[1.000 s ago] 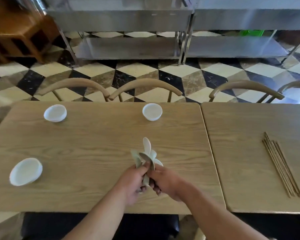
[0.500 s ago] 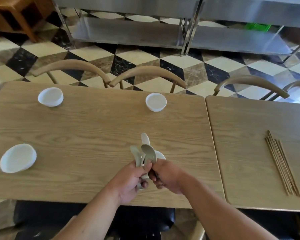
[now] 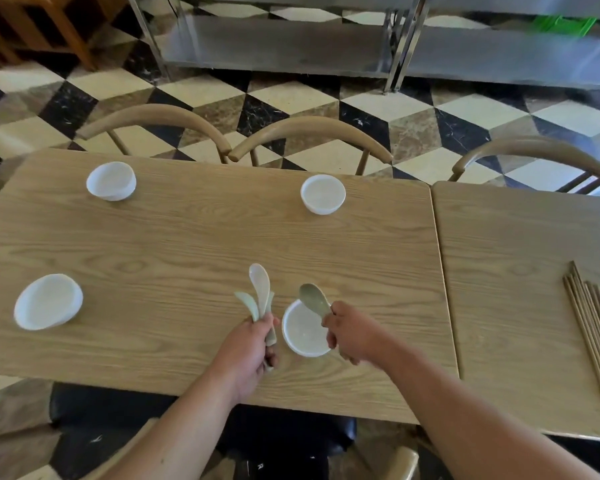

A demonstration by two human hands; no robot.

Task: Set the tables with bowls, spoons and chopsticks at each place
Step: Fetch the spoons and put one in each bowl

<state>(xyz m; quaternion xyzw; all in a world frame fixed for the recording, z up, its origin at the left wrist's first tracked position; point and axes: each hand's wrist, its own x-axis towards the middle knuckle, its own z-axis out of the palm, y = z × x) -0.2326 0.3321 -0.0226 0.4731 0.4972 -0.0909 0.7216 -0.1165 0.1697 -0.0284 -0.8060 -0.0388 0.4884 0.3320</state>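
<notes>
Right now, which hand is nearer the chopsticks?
Right. The right hand holds a spoon over the near bowl, closer to the chopsticks; the left hand sits farther left.

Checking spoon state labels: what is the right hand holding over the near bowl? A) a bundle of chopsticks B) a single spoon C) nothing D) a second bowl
B: the right hand grips one spoon by its handle above the near bowl, while the left hand holds the other spoons; the chopsticks lie untouched on the right table.
</notes>
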